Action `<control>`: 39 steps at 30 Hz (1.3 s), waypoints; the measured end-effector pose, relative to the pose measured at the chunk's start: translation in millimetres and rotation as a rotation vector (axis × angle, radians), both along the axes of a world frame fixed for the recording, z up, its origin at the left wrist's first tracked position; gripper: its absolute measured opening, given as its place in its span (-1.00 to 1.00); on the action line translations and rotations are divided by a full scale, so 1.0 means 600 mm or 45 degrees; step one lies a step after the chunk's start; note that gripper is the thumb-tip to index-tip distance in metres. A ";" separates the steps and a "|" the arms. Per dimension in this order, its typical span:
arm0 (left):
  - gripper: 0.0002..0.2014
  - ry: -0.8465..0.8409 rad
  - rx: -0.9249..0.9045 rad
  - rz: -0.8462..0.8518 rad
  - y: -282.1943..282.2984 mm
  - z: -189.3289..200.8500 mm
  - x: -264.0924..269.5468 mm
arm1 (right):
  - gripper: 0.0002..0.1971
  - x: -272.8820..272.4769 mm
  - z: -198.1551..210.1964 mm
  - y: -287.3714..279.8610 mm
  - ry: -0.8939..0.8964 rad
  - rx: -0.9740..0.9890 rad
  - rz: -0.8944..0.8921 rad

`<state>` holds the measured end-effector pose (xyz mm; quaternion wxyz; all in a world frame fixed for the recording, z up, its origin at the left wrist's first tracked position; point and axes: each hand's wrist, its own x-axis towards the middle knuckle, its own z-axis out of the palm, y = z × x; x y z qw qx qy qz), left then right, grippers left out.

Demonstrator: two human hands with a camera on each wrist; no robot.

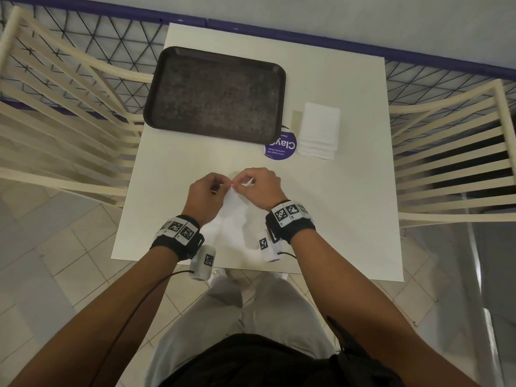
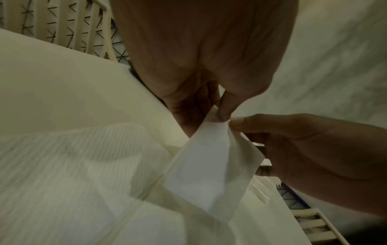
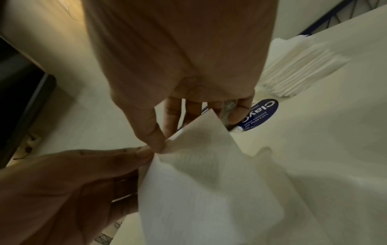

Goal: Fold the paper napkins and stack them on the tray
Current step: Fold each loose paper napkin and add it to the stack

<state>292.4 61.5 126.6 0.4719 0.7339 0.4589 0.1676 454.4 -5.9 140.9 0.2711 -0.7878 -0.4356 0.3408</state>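
Note:
A thin white paper napkin (image 1: 233,203) is lifted above the near middle of the white table (image 1: 349,205). My left hand (image 1: 208,195) and right hand (image 1: 259,184) meet at its top corner, each pinching it between thumb and forefinger. In the left wrist view the napkin (image 2: 205,165) hangs down from the pinch of my left hand (image 2: 222,114). In the right wrist view my right hand (image 3: 161,145) pinches a raised flap of the napkin (image 3: 199,182). The dark tray (image 1: 215,93) lies bare at the far left of the table. A stack of white napkins (image 1: 319,129) sits to its right.
A round purple sticker (image 1: 282,149) lies between the tray and the napkin stack. Cream slatted chairs stand at the left (image 1: 55,129) and right (image 1: 452,163) of the table. A dark mesh fence with a purple rail (image 1: 307,34) runs behind it.

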 end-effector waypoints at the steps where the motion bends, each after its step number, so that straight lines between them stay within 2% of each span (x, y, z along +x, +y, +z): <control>1: -0.96 -0.005 0.011 -0.003 0.000 0.000 -0.001 | -0.94 -0.001 0.003 0.001 -0.009 -0.003 -0.003; 6: -0.96 -0.028 0.027 0.018 0.000 -0.002 -0.005 | -0.94 -0.003 0.000 -0.003 0.041 -0.027 -0.051; 13: -0.94 -0.073 0.034 0.090 0.006 -0.009 -0.015 | -0.98 0.030 -0.003 -0.024 0.284 0.070 -0.207; 18: -0.91 -0.085 0.052 0.096 0.001 -0.012 -0.004 | -0.84 0.031 -0.007 -0.026 0.357 0.147 -0.326; 20: -0.89 -0.097 0.059 0.117 0.000 -0.011 0.002 | -0.89 0.027 -0.008 -0.027 0.394 0.174 -0.375; 21: -0.89 -0.101 0.058 0.128 0.000 -0.012 0.005 | -0.95 0.025 -0.008 -0.027 0.416 0.168 -0.391; 23: -0.89 -0.098 0.045 0.151 0.002 -0.013 0.011 | -0.87 0.023 -0.011 -0.027 0.421 0.087 -0.389; 26: -0.89 -0.098 0.034 0.171 0.005 -0.014 0.025 | -0.83 0.026 -0.015 -0.030 0.308 -0.067 -0.288; 30: -0.93 -0.103 0.008 0.184 0.004 -0.014 0.045 | -0.85 0.057 -0.006 -0.031 0.203 -0.004 -0.299; 32: -0.85 -0.097 -0.096 0.176 0.000 -0.011 0.055 | -0.83 0.094 0.003 -0.024 0.095 0.030 -0.318; 34: -0.81 -0.063 -0.161 0.148 -0.002 -0.014 0.062 | -0.84 0.146 0.013 -0.013 0.031 0.063 -0.396; 39: -0.88 0.152 -0.215 0.036 -0.002 -0.058 0.059 | -0.81 0.296 0.032 0.015 -0.068 0.116 -0.677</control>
